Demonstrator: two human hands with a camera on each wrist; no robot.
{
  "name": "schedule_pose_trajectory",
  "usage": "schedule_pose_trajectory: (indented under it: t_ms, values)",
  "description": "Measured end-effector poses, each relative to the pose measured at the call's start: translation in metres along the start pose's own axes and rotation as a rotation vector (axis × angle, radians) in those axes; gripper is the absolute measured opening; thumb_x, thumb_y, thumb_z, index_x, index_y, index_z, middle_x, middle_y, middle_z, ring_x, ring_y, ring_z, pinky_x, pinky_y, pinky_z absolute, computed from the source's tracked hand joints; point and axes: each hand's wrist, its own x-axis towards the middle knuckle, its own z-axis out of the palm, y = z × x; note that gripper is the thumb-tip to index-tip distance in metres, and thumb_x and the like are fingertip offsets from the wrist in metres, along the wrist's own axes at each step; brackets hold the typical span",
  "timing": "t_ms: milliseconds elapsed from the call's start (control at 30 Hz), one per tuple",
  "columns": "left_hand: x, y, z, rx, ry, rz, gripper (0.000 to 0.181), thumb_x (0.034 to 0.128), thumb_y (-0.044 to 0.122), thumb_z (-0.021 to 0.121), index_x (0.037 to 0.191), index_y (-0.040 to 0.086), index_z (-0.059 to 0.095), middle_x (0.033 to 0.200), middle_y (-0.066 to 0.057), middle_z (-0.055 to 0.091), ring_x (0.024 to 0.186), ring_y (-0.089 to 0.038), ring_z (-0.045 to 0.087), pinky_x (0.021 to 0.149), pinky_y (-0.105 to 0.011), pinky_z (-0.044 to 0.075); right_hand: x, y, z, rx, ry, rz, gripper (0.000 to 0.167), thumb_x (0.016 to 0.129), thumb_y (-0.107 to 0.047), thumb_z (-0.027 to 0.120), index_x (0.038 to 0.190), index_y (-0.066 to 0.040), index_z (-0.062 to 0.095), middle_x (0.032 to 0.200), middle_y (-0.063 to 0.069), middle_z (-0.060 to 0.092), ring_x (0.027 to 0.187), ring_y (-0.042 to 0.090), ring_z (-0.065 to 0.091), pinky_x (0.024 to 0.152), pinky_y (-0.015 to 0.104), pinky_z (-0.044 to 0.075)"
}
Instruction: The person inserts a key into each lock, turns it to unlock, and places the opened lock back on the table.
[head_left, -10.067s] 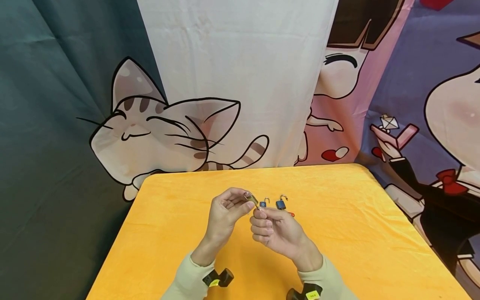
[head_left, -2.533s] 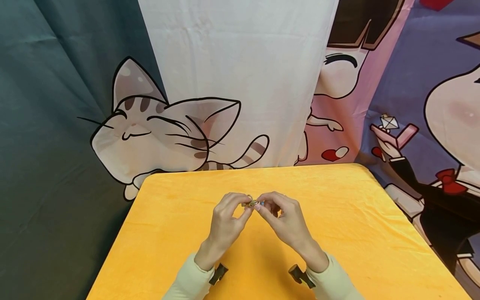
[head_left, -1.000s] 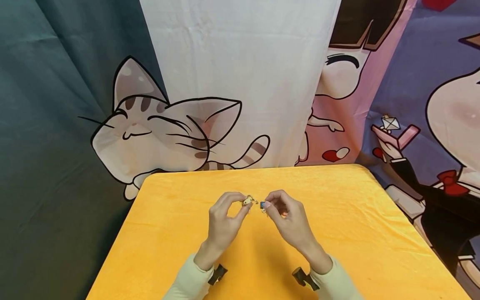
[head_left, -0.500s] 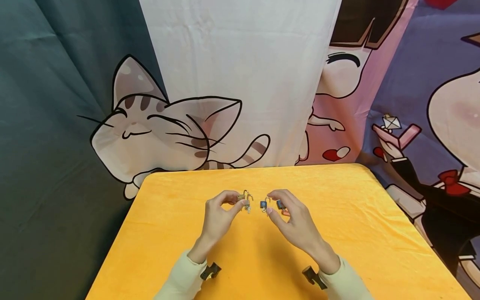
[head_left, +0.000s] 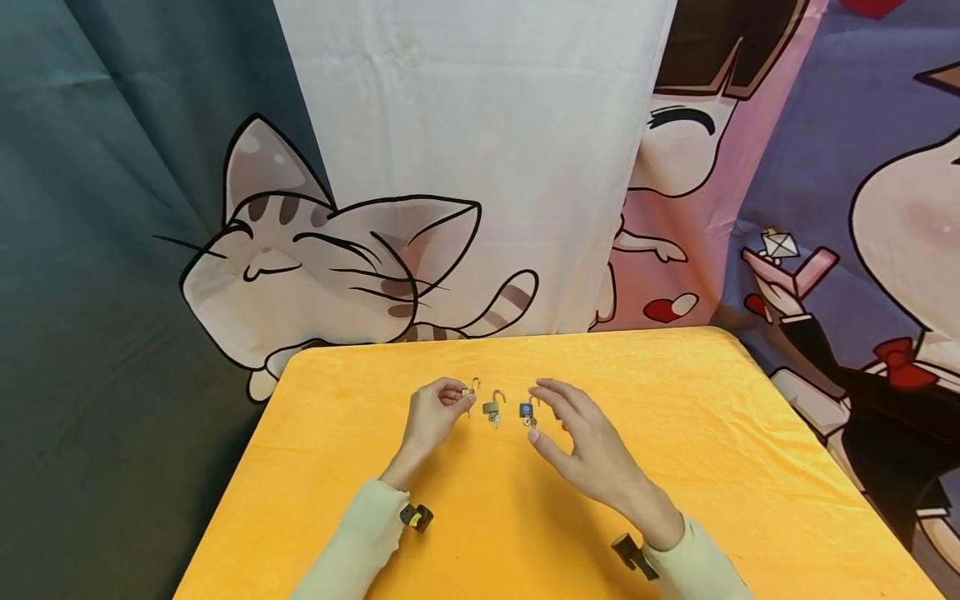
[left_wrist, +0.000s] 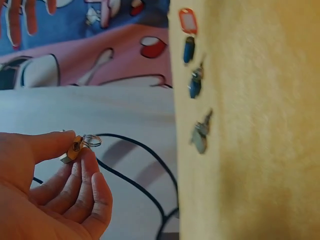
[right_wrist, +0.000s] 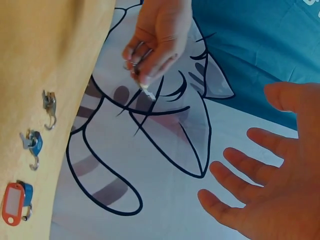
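Observation:
My left hand (head_left: 433,421) pinches a small brass padlock (left_wrist: 74,150) between thumb and fingers, lifted over the table. Its shackle is open, and a key ring (left_wrist: 92,141) hangs at its base. Just right of that hand, a second brass padlock (head_left: 491,408) with keys lies on the cloth, shackle open. Further right lies a small blue padlock (head_left: 527,410), also unlocked and with keys. My right hand (head_left: 596,446) hovers beside it with spread fingers, holding nothing. Those fingers partly cover a larger blue padlock (right_wrist: 28,192) with a red key tag (right_wrist: 12,204).
A yellow cloth (head_left: 337,467) covers the table, whose far edge meets a printed curtain (head_left: 480,167). Each wrist carries a small black camera, such as the left wrist camera (head_left: 417,517). The padlocks form a row across the table's middle.
A second ago my right hand pinched the small blue padlock; it has let go and spread its fingers. My left hand has moved left with one brass padlock, away from the other.

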Motion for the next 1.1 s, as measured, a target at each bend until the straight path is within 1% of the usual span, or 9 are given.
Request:
schedule_pose_trajectory:
  t_ms: [133, 233, 400, 467, 567, 733, 900, 1033, 1100]
  values:
    - [0.009, -0.011, 0.004, 0.039, -0.018, -0.042, 0.017, 0.0864, 0.022, 0.076, 0.099, 0.012, 0.072, 0.083, -0.004, 0.068, 0.077, -0.029, 0.070, 0.061, -0.028, 0.052, -0.001, 0.002, 0.001, -0.015, -0.030, 0.004, 0.052, 0.095, -0.041, 0.063, 0.142, -0.024, 0.048, 0.149, -0.001, 0.045, 0.128, 0.019, 0.050, 0.087, 0.037, 0.054]
    - [0.015, -0.019, 0.009, 0.067, -0.035, -0.065, 0.018, 0.0870, 0.021, 0.075, 0.101, 0.011, 0.072, 0.082, -0.005, 0.068, 0.075, -0.029, 0.070, 0.059, -0.028, 0.050, -0.003, 0.004, 0.001, -0.014, -0.038, 0.004, 0.053, 0.094, -0.039, 0.064, 0.142, -0.024, 0.048, 0.149, 0.000, 0.045, 0.130, 0.021, 0.050, 0.087, 0.038, 0.054]
    - [0.025, -0.030, 0.017, 0.137, -0.075, -0.065, 0.017, 0.0876, 0.020, 0.075, 0.098, 0.008, 0.072, 0.078, -0.004, 0.069, 0.068, -0.023, 0.067, 0.056, -0.027, 0.049, -0.004, 0.005, 0.001, -0.004, -0.049, 0.013, 0.052, 0.095, -0.040, 0.063, 0.142, -0.022, 0.048, 0.148, 0.000, 0.046, 0.129, 0.020, 0.050, 0.086, 0.036, 0.055]
    - [0.028, -0.034, 0.019, 0.168, -0.088, -0.060, 0.017, 0.0876, 0.021, 0.075, 0.097, 0.007, 0.072, 0.076, -0.004, 0.069, 0.066, -0.019, 0.064, 0.056, -0.027, 0.049, -0.005, 0.005, 0.000, -0.004, -0.057, 0.016, 0.052, 0.096, -0.042, 0.061, 0.142, -0.022, 0.048, 0.148, 0.000, 0.046, 0.129, 0.021, 0.050, 0.091, 0.040, 0.054]
    - [0.031, -0.039, 0.022, 0.196, -0.102, -0.070, 0.017, 0.0877, 0.021, 0.074, 0.097, 0.007, 0.072, 0.076, -0.004, 0.068, 0.063, -0.015, 0.060, 0.056, -0.028, 0.048, -0.005, 0.006, 0.001, -0.002, -0.062, 0.017, 0.051, 0.096, -0.039, 0.062, 0.142, -0.022, 0.048, 0.146, 0.001, 0.047, 0.130, 0.023, 0.050, 0.096, 0.046, 0.050]
    - [0.035, -0.042, 0.026, 0.223, -0.129, -0.096, 0.017, 0.0879, 0.020, 0.074, 0.097, 0.006, 0.071, 0.077, -0.004, 0.066, 0.063, -0.015, 0.058, 0.056, -0.028, 0.048, -0.006, 0.008, 0.002, 0.001, -0.071, 0.020, 0.051, 0.095, -0.036, 0.064, 0.141, -0.018, 0.050, 0.144, 0.002, 0.049, 0.128, 0.023, 0.051, 0.096, 0.048, 0.050]
    - [0.039, -0.047, 0.028, 0.251, -0.149, -0.091, 0.016, 0.0873, 0.019, 0.075, 0.095, 0.005, 0.072, 0.077, -0.005, 0.067, 0.063, -0.015, 0.058, 0.057, -0.028, 0.048, -0.007, 0.008, 0.002, 0.011, -0.089, 0.028, 0.050, 0.097, -0.041, 0.059, 0.141, -0.020, 0.049, 0.143, 0.000, 0.049, 0.130, 0.023, 0.051, 0.100, 0.050, 0.048]
    - [0.041, -0.053, 0.030, 0.285, -0.154, -0.090, 0.014, 0.0863, 0.017, 0.075, 0.092, 0.005, 0.072, 0.076, -0.006, 0.068, 0.062, -0.015, 0.058, 0.056, -0.027, 0.047, -0.007, 0.009, 0.002, 0.018, -0.089, 0.026, 0.049, 0.097, -0.038, 0.061, 0.141, -0.020, 0.049, 0.142, -0.001, 0.049, 0.131, 0.023, 0.050, 0.102, 0.052, 0.047]
    - [0.042, -0.056, 0.031, 0.322, -0.151, -0.084, 0.012, 0.0859, 0.017, 0.075, 0.090, 0.006, 0.072, 0.075, -0.005, 0.067, 0.061, -0.015, 0.057, 0.056, -0.028, 0.047, -0.008, 0.009, 0.002, 0.017, -0.088, 0.023, 0.049, 0.097, -0.036, 0.062, 0.142, -0.021, 0.048, 0.142, -0.002, 0.049, 0.131, 0.022, 0.050, 0.102, 0.052, 0.047]
